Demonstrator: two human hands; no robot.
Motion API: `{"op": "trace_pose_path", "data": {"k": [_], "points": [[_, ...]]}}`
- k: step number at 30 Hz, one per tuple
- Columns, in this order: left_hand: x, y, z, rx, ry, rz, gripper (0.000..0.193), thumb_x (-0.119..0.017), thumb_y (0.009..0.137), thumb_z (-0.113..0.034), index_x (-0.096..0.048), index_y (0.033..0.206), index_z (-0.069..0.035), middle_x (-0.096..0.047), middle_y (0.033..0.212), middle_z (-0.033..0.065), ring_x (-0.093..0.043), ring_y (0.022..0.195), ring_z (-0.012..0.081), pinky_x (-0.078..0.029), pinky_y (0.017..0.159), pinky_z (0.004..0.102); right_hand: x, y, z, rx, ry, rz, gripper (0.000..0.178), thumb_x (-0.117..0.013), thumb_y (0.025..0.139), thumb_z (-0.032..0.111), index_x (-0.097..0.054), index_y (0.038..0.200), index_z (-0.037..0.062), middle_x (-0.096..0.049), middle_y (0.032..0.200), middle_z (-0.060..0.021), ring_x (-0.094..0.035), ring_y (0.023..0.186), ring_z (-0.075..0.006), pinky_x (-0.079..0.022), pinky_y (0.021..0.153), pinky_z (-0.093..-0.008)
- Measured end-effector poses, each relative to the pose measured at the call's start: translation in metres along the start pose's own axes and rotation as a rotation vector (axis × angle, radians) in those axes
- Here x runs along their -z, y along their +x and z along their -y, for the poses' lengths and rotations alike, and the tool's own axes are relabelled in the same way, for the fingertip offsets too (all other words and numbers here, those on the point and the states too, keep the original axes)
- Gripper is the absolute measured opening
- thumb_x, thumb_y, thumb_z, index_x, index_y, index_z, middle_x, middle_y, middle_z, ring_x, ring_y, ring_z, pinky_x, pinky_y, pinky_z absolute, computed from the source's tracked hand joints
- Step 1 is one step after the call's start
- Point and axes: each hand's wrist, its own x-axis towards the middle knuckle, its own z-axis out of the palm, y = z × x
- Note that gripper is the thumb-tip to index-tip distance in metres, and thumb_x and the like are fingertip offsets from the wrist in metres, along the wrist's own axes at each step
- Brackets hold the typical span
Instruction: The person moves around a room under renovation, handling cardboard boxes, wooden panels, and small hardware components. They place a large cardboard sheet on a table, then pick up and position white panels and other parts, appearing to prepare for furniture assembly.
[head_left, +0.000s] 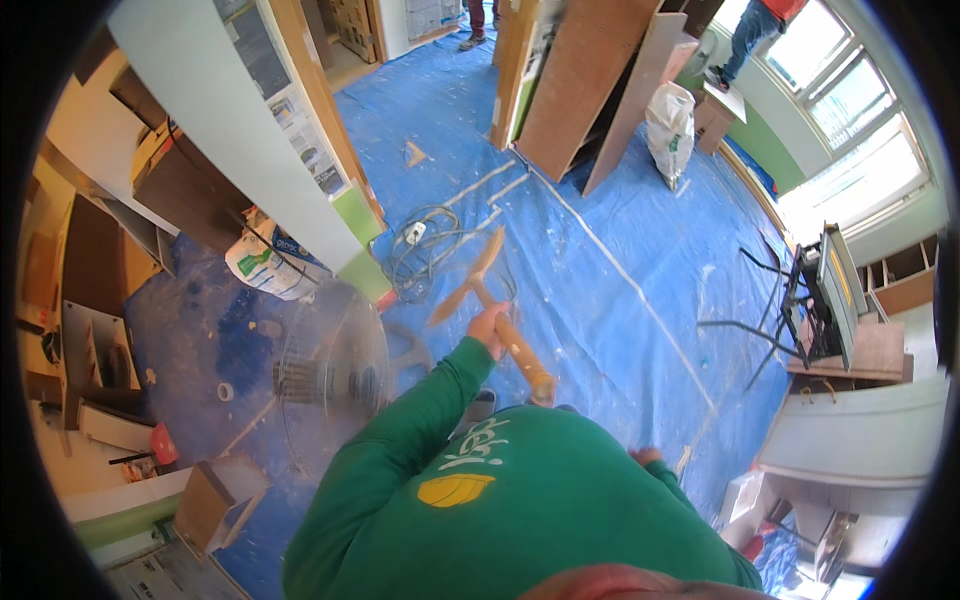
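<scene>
My left hand [489, 327] is closed around the handle of a T-shaped, orange-brown tool [522, 362], held out in front of my body. The tool's crosspiece points away from me, its two arms tapering, and the thick end of the handle comes back toward my belly. Whether it is all wood I cannot make out. My right hand [645, 456] hangs low by my right side, mostly hidden by my green shirt, so its fingers do not show clearly. Close to my left forearm stands a fan [335, 365] with a round wire cage.
Blue sheeting [600, 290] covers the floor. A coiled cable [425, 250] lies ahead. Brown panels [585, 80] lean beyond it, near a white sack [670, 130]. A folding-legged machine [825, 295] stands right. Another person [750, 45] stands on a small table by the windows.
</scene>
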Motion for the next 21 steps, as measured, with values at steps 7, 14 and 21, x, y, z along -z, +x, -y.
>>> {"op": "trace_pose_path", "data": {"k": [7, 14, 21], "points": [[-0.004, 0.123, -0.124, 0.079, -0.001, -0.109, 0.032, -0.07, 0.081, -0.034, -0.053, 0.085, -0.007, -0.054, 0.068, 0.005, -0.052, 0.055, 0.0181, -0.045, 0.053, 0.0343, 0.026, 0.184, 0.034, 0.279, -0.313, 0.166, 0.033, -0.063, 0.085, 0.036, -0.068, 0.106, 0.0108, -0.07, 0.074, -0.0096, -0.069, 0.072, -0.0244, -0.053, 0.069, -0.0413], [-0.031, 0.222, -0.219, 0.048, -0.018, -0.147, 0.031, -0.069, 0.083, -0.033, -0.052, 0.084, -0.007, -0.051, 0.066, 0.0034, -0.05, 0.054, 0.0155, -0.044, 0.055, 0.0315, 0.215, 0.422, 0.177, 0.537, -0.856, 0.182, 0.049, -0.065, 0.076, 0.024, -0.06, 0.125, 0.0209, -0.072, 0.092, -0.0068, -0.068, 0.09, -0.0248, -0.053, 0.077, -0.0426], [-0.085, 0.272, -0.336, -0.107, 0.0, -0.288, 0.032, -0.069, 0.084, -0.035, -0.052, 0.082, -0.008, -0.051, 0.066, 0.0036, -0.05, 0.055, 0.0161, -0.045, 0.057, 0.0323, 0.473, 0.457, 0.477, 1.067, -0.75, -0.386, 0.032, -0.062, 0.083, 0.029, -0.058, 0.111, 0.0131, -0.069, 0.073, 0.001, -0.067, 0.075, -0.0194, -0.051, 0.067, -0.0385]]}}
